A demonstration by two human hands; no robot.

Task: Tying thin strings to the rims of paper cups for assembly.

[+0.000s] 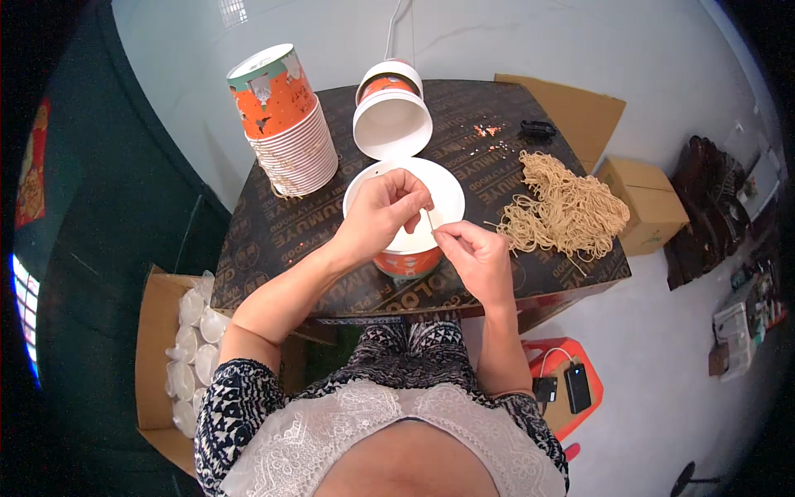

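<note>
- Pale floor surrounds a dark printed bench, with cardboard boxes to its far right and an open carton of clear lids at the near left.
- Both hands meet over a white paper cup at the near middle of the bench — the left hand and right hand each pinch an end of a thin pale string.
- Just beyond it lies a second cup on its side; a stack of orange cups leans at the far left.
- A heap of tan strings rests on the right — near the hands, not touching.
</note>
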